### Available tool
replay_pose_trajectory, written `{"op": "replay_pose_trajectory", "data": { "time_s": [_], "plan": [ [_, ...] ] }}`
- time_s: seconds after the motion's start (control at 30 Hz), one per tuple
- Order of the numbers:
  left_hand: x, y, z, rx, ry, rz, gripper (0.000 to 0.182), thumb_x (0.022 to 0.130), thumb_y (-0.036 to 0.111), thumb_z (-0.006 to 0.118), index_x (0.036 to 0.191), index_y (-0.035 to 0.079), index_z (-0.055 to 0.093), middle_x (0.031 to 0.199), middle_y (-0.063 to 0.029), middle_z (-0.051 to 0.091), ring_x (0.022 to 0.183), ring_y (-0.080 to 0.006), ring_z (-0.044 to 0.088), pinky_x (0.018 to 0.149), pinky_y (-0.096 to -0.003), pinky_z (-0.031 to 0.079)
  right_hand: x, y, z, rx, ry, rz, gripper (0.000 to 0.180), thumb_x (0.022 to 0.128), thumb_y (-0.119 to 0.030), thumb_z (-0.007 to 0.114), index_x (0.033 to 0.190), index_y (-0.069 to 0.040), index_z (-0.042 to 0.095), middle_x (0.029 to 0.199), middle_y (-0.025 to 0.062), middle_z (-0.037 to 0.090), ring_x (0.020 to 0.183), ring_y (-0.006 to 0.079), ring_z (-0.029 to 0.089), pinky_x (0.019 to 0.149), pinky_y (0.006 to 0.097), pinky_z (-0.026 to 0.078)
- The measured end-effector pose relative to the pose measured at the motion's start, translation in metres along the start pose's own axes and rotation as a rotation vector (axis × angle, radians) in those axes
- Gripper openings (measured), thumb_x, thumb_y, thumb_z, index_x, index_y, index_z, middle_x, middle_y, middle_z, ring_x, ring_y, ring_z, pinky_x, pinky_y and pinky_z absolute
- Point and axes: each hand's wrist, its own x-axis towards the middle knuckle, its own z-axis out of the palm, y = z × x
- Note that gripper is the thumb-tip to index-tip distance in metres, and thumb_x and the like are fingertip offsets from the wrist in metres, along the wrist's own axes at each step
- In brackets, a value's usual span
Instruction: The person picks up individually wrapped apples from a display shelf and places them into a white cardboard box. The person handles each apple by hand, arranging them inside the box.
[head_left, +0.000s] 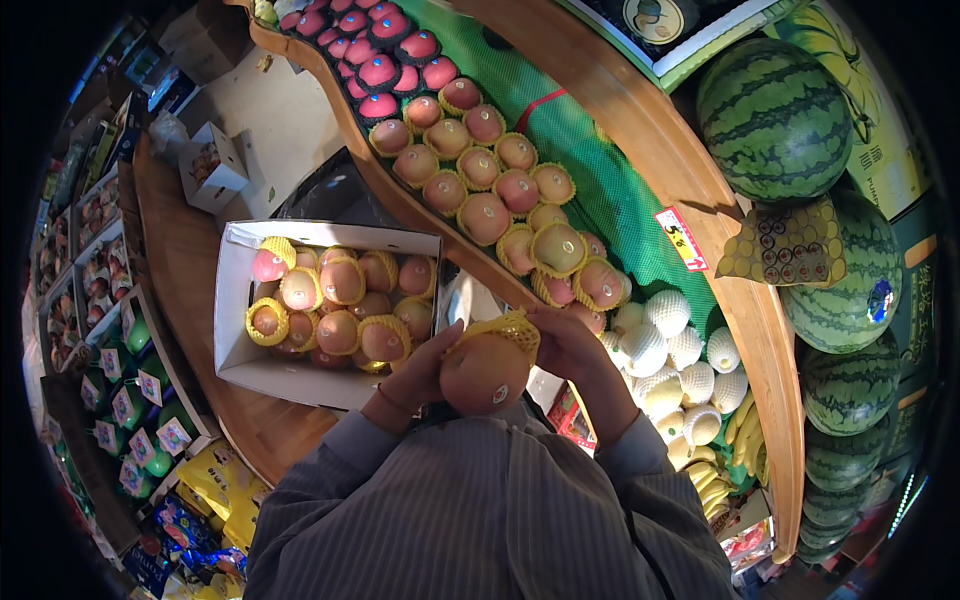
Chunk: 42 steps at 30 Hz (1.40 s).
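Between my hands, close to my chest, is a reddish apple (486, 375) with a round sticker. My left hand (425, 365) grips its left side. At its upper right, my right hand (561, 341) pinches a yellow foam net sleeve (517, 330), which covers only the apple's upper part. A white cardboard box (289, 391) stands to the left, holding several apples (337, 332), many in yellow foam nets. Beyond my hands, netted apples (484, 217) lie in rows on the green-lined display shelf (637, 217).
Dark red apples (379, 71) lie at the shelf's far end. White-netted fruit (667, 352) and bananas (742, 439) are at the right. Watermelons (776, 120) line the outer side of the wooden rim (675, 157). Boxed goods (135, 405) stand at the left, and a small white box (214, 169) stands farther back.
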Motion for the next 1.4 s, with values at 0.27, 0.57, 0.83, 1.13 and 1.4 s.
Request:
{"op": "replay_pose_trajectory", "data": {
  "time_s": [0.27, 0.57, 0.83, 1.13, 1.4],
  "plan": [
    [0.002, -0.014, -0.001, -0.317, -0.143, -0.011, 0.063, 0.098, 0.052, 0.039, 0.139, 0.003, 0.039, 0.135, -0.018, 0.05, 0.118, -0.0292, 0.055, 0.098, -0.0429, 0.048, 0.011, -0.001, -0.001, -0.155, -0.055, 0.054, 0.022, 0.094, -0.016, 0.058, 0.11, 0.0, 0.056, 0.098, 0.0051, 0.062, 0.085, 0.0137, 0.063, 0.074, 0.0279, 0.053],
    [0.002, -0.013, 0.001, -0.141, -0.093, -0.049, 0.046, 0.101, 0.035, 0.042, 0.133, 0.001, 0.045, 0.128, -0.0124, 0.056, 0.113, -0.0188, 0.057, 0.097, -0.0345, 0.047, 0.012, -0.016, -0.007, -0.693, -0.129, 0.072, 0.027, 0.091, -0.019, 0.065, 0.108, 0.002, 0.063, 0.101, 0.0024, 0.064, 0.085, 0.0084, 0.059, 0.078, 0.0244, 0.049],
    [0.001, -0.018, 0.004, -0.148, -0.082, -0.09, 0.054, 0.101, 0.043, 0.039, 0.134, 0.0, 0.044, 0.127, -0.0145, 0.057, 0.114, -0.022, 0.058, 0.099, -0.0366, 0.047, 0.022, -0.007, 0.001, -0.588, -0.022, 0.074, 0.027, 0.088, -0.015, 0.067, 0.109, -0.001, 0.058, 0.099, 0.0056, 0.062, 0.089, 0.0145, 0.063, 0.075, 0.0262, 0.052],
    [0.005, -0.01, 0.0, -0.187, -0.065, 0.463, 0.052, 0.102, 0.041, 0.04, 0.139, 0.005, 0.035, 0.135, -0.0118, 0.047, 0.124, -0.0214, 0.048, 0.105, -0.0357, 0.04, -0.018, 0.016, 0.054, -0.888, 0.367, -0.468, 0.056, 0.081, -0.013, 0.074, 0.127, -0.001, 0.046, 0.122, 0.0124, 0.052, 0.111, 0.0232, 0.056, 0.083, 0.0346, 0.055],
    [0.009, -0.016, 0.006, -0.151, -0.036, 0.763, 0.04, 0.102, 0.028, 0.04, 0.136, 0.008, 0.036, 0.139, -0.0107, 0.042, 0.131, -0.023, 0.04, 0.109, -0.038, 0.034, 0.003, 0.054, 0.078, -0.807, 0.419, -0.695, 0.089, 0.069, -0.02, 0.083, 0.141, -0.004, 0.032, 0.135, 0.0186, 0.044, 0.124, 0.0306, 0.047, 0.099, 0.0382, 0.043]
  ]
}}
